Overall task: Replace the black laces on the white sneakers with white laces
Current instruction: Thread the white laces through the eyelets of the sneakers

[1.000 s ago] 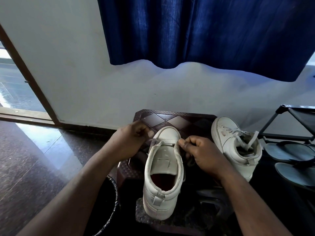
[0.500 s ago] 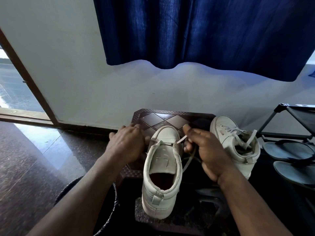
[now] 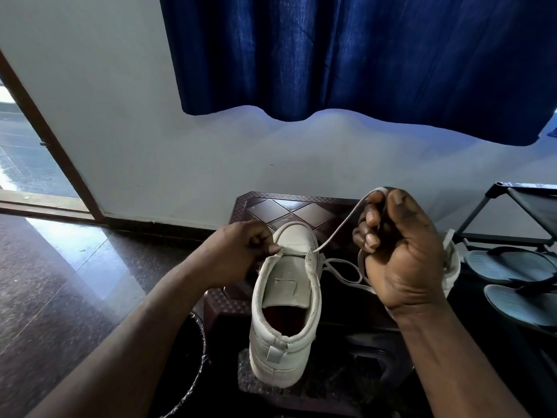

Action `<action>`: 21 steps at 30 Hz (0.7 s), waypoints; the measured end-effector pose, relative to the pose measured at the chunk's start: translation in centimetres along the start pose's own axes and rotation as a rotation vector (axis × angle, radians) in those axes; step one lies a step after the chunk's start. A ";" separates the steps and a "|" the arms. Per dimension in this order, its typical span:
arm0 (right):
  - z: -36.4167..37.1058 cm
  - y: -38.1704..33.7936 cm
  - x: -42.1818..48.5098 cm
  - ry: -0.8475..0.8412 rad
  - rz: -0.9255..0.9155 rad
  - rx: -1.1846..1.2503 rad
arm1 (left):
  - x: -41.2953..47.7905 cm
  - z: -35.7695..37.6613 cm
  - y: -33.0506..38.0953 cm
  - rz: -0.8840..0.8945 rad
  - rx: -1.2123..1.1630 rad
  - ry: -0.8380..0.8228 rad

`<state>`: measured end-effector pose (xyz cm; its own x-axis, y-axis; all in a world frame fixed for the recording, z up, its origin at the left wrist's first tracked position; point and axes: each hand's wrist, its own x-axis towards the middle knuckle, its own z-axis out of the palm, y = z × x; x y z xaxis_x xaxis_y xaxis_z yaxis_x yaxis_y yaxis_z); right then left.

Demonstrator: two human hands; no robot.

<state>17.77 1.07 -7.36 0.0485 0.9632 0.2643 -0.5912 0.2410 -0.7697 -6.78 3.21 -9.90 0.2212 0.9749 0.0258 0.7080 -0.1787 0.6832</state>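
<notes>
A: Since half a second ago the right hand (image 3: 401,251) has risen up and to the right, drawing the flat white lace (image 3: 340,227) taut out of the far right eyelet of the low white leather sneaker (image 3: 283,312).

B: How does it grip?

A: Its fingers are curled into a fist round the lace, which bends over the top finger. Slack hangs in a loop under the fist, just right of the shoe.

B: And the left hand (image 3: 238,254)?

A: Thumb and forefinger pinch the lace's other part at the far left eyelet, touching the shoe's edge.

B: Where does the shoe sit?

A: Between both hands, toe far, heel near, on the dark brown diamond-patterned stool (image 3: 271,206). Behind the right hand peeks the second white sneaker (image 3: 453,267). Grey rubber sandals (image 3: 509,263) lie further right.
</notes>
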 end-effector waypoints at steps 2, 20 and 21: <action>0.1 0.3 -0.1 0.010 0.011 -0.020 | 0.1 -0.3 -0.5 -0.062 0.105 -0.005; 0.3 1.6 0.0 0.133 0.100 -0.194 | -0.3 -0.1 -0.3 0.176 0.050 0.096; 0.4 1.7 0.0 0.141 0.114 -0.209 | -0.3 -0.2 -0.3 0.180 0.047 0.083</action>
<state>16.46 1.45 -8.49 0.1115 0.9890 0.0973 -0.4211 0.1357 -0.8968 -7.16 3.02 -10.01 0.2923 0.9339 0.2061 0.6932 -0.3554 0.6271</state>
